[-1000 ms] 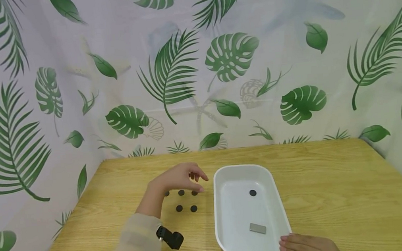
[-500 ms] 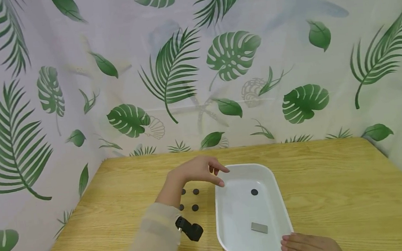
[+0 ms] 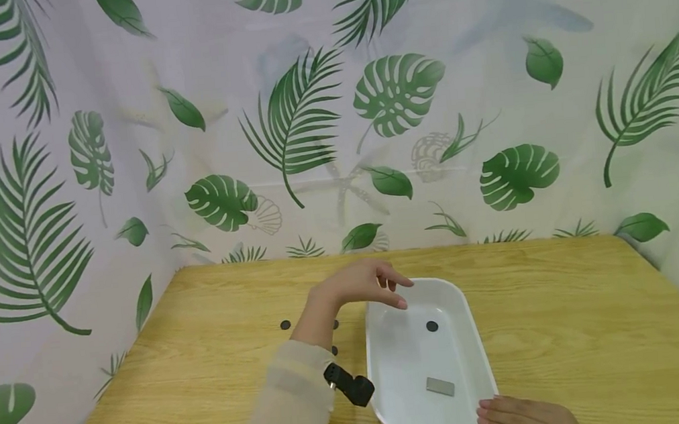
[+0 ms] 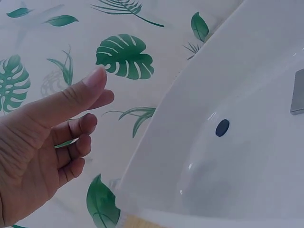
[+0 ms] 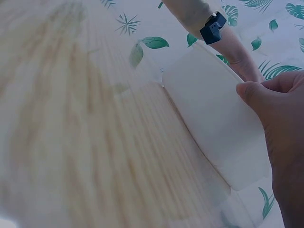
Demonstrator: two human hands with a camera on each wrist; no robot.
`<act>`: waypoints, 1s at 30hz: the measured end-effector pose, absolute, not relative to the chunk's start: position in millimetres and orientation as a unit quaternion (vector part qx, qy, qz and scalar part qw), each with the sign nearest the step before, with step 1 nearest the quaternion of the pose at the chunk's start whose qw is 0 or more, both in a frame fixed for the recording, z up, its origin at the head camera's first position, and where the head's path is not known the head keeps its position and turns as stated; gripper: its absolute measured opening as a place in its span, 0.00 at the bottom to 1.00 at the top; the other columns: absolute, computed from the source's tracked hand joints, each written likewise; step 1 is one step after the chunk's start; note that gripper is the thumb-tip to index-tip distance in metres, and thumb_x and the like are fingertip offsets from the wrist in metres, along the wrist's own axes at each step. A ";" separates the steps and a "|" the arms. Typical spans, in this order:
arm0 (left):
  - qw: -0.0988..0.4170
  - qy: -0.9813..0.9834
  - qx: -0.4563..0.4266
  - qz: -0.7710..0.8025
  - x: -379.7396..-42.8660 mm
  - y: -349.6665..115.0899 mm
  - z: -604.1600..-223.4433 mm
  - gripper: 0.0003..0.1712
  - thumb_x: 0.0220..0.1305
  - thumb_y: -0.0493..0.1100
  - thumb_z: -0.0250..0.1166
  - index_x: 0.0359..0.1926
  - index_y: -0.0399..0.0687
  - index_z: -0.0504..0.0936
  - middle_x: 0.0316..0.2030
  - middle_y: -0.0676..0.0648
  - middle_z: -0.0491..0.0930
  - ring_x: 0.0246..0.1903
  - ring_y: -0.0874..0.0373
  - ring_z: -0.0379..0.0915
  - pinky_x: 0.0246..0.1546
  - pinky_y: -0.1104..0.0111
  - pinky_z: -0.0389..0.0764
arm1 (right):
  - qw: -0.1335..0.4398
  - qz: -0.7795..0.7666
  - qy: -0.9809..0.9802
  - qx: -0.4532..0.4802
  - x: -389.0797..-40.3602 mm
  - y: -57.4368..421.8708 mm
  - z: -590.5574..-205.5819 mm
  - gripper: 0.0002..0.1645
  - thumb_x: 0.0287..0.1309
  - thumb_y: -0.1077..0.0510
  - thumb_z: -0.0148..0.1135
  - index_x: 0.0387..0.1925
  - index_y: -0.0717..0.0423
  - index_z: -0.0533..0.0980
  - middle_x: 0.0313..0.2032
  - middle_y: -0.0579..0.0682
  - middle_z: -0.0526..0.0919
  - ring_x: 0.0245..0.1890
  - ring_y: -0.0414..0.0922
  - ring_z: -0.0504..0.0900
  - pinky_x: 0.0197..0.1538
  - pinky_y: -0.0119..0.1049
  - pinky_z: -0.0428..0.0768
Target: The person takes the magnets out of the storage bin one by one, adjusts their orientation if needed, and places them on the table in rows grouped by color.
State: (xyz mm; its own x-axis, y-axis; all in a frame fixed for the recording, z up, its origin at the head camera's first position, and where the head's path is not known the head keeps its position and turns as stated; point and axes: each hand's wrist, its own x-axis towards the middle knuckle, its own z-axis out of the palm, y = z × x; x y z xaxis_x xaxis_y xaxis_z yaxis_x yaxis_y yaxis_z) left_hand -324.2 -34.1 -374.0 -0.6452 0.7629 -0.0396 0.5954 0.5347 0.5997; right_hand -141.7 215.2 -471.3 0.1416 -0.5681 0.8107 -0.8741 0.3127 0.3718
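Observation:
My left hand (image 3: 376, 284) hovers over the far left rim of a white tub (image 3: 372, 397). In the left wrist view its thumb and index finger reach forward, the other fingers curl loosely, and nothing shows between them. Inside the tub lie a small black disc (image 3: 432, 326) and a grey rectangular block (image 3: 440, 386). At the tub's near right corner my right hand (image 3: 530, 417) holds the rim; the right wrist view shows its thumb (image 5: 251, 95) against the wall. Left of the tub, another black disc (image 3: 285, 325) lies on the table, with more partly hidden by my left arm.
The tub stands on a wooden table (image 3: 568, 327). A white curtain with green leaves (image 3: 315, 207) hangs behind the table and along its sides. A black wrist camera (image 3: 350, 385) is strapped to my left sleeve and overlaps the tub's left wall.
My left hand has moved right, from above the black discs on the table to over the tub's far left rim. The right hand stays at the tub's corner.

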 end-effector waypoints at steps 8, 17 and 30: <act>0.154 0.862 0.393 0.280 -321.7 -11.1 -384.9 0.26 0.53 0.58 0.70 0.53 0.60 0.82 0.43 0.54 0.77 0.40 0.66 0.69 0.37 0.73 0.72 | 0.451 0.132 -0.692 0.548 -137.2 224.3 -480.6 0.23 0.65 0.48 0.54 0.36 0.64 0.82 0.33 0.54 0.86 0.41 0.42 0.84 0.61 0.26 0.66; 0.165 0.853 0.391 0.304 -323.3 9.6 -403.0 0.24 0.53 0.55 0.70 0.53 0.59 0.82 0.37 0.57 0.76 0.36 0.66 0.69 0.34 0.75 0.72 | 0.438 0.115 -0.690 0.565 -141.6 230.5 -486.8 0.24 0.67 0.48 0.51 0.45 0.65 0.80 0.46 0.56 0.83 0.64 0.42 0.68 0.64 0.29 0.63; 0.175 0.853 0.360 0.335 -323.1 20.8 -433.8 0.22 0.55 0.53 0.70 0.51 0.54 0.83 0.34 0.60 0.76 0.33 0.67 0.68 0.32 0.76 0.71 | 0.470 0.113 -0.646 0.591 -147.4 228.2 -482.8 0.21 0.68 0.53 0.49 0.47 0.65 0.79 0.52 0.56 0.79 0.63 0.46 0.70 0.63 0.32 0.66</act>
State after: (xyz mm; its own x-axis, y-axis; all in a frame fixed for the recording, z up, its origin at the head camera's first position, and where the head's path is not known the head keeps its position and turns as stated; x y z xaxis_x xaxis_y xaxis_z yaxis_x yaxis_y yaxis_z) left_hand -323.1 20.8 -433.8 -0.6804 0.7306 -0.0568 0.4964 0.5166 0.6977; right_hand -147.4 228.2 -482.8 0.1403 -0.6572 0.7405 -0.8703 0.2748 0.4088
